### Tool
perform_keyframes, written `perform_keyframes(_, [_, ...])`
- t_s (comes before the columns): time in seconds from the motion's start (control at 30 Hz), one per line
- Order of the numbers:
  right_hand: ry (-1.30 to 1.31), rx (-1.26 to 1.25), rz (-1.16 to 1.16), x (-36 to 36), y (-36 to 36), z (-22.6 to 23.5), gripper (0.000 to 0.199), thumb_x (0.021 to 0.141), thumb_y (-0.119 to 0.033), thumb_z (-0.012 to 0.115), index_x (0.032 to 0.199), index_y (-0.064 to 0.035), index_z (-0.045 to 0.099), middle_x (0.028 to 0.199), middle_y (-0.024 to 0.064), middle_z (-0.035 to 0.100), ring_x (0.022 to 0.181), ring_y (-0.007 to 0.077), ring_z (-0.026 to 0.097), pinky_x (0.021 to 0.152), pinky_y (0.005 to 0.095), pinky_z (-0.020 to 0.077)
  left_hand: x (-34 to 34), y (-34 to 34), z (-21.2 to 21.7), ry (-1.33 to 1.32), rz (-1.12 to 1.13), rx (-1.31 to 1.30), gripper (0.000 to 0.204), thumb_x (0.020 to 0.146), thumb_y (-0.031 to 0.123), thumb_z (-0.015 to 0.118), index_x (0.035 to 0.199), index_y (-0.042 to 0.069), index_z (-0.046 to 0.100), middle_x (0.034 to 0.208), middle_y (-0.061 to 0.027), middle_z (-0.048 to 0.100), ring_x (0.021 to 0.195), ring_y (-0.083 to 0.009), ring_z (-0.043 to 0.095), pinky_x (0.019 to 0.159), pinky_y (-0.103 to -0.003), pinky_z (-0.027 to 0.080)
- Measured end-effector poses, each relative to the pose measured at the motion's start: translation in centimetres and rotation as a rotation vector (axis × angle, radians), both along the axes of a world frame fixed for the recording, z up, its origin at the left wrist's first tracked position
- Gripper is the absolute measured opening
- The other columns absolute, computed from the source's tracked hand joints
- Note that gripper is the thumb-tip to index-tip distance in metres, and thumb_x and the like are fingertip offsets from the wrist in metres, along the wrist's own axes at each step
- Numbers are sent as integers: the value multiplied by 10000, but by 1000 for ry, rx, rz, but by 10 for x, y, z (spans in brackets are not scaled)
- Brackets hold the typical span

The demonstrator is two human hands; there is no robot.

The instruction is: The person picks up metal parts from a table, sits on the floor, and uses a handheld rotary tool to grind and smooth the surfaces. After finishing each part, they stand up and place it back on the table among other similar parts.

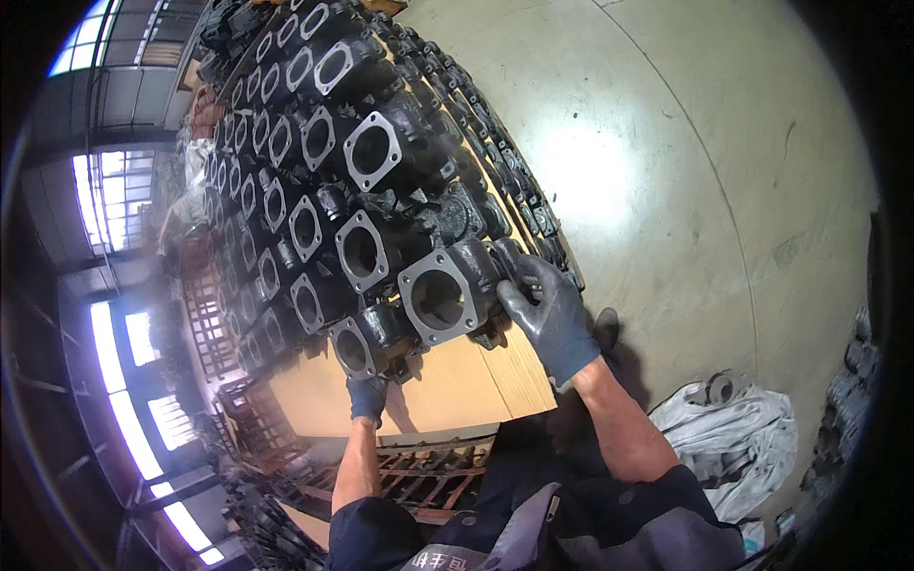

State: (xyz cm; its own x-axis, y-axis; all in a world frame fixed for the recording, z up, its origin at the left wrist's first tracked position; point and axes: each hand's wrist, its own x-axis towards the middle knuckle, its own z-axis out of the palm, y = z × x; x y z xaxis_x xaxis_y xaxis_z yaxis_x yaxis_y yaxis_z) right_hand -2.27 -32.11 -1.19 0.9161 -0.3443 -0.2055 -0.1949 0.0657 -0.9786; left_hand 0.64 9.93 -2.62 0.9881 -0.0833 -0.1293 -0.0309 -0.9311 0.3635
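Observation:
Rows of black metal castings with square, four-holed flanges and round bores stand packed together on cardboard. My right hand [552,319], in a dark glove, grips the right side of a large-bored casting [465,290] at the near edge of the rows, thumb towards me. Beneath a smaller-bored casting [354,350] just left of it, my gloved left hand [367,400] is closed on its underside, with most fingers hidden. Whether these two bodies are one joined piece, I cannot tell. Another flanged casting [362,251] stands right behind them.
A brown cardboard sheet [457,385] lies under the near castings, above a rusty metal rack [419,476]. On the concrete floor [666,190] to the right, a white sack [738,433] has a round metal part [721,388] on it. More dark parts [847,404] are piled at far right.

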Motion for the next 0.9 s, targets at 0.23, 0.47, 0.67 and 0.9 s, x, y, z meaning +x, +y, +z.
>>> perform_keyframes(0.23, [11,-154,47,23,4,26,518,915,-387,667,1205,40,620,1088,207,685,953,291,691,838,384,547,7,-5,-3,-58,129,-354,500,816,139,767,1252,8,559,1170,-140,672,1046,-248,648,922,-352,513])
perform_keyframes(0.47, [310,-375,265,58,12,78,542,872,-519,650,1039,-4,658,842,173,709,784,305,702,749,400,535,12,-17,4,-124,47,-326,569,747,152,821,1241,35,564,1167,-117,643,1083,-261,630,929,-369,518])
perform_keyframes(0.67, [352,-439,453,68,2,68,712,787,-559,699,1187,19,591,1009,216,703,946,339,684,859,386,519,18,-23,4,-258,25,-232,547,685,265,836,1149,55,636,1060,-158,677,998,-361,646,856,-422,522])
perform_keyframes(0.9, [256,-483,309,67,14,43,580,710,-371,698,1153,1,653,1026,227,708,951,370,684,853,424,526,11,-22,16,-253,10,-249,542,705,186,801,1193,50,607,1106,-201,642,1065,-409,592,896,-466,481])
